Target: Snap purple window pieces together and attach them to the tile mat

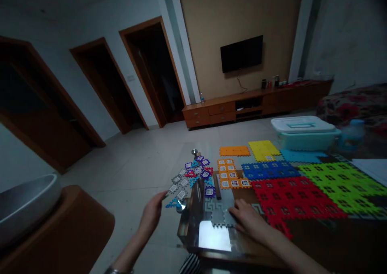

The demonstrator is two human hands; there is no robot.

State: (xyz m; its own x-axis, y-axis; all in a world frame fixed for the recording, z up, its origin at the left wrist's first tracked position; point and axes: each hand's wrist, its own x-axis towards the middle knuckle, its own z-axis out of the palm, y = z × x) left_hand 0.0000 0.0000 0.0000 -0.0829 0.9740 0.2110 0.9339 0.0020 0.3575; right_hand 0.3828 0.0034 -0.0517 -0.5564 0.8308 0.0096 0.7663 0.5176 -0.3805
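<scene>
Nearest to us, two bare forearms reach out over the near corner of the desk [320, 241]. We note the right hand [248, 219] lying palm down, fingers loosely spread and almost flat, with its fingertips on the grey tile [221, 218]. It presses rather than grips, and we judge that this holds the tile flat and steady against the top. The grey tile sits at the near left corner of the desk, just beyond a bright reflection on the glossy surface.

The left hand [153, 214] hangs off the desk's left edge, open with fingers extended, and holds nothing that we can see. Its fingertips are just beside the lowest of the small window pieces [193, 176]. These pieces, grey, purple, teal and red, lie in a loose scatter along that edge, apparently on a clear part of the top, within reach of that hand.

Beyond the grey tile we record the orange window tiles [231, 178], then joined panels laid flat and grouped by colour: the blue panel [269, 170], the red panel [293, 201], the green panel [341, 183] and the yellow panel [264, 149]. Together they cover most of the desk, so only the near left corner is bare. The red panel lies just beside the right forearm and limits movement that way. At the far end stand a lidded box [304, 130] and a bottle [352, 132].

Off the desk, a basin [26, 203] sits low at left. A television [242, 53] hangs on the far wall above a long cabinet [229, 109].
</scene>
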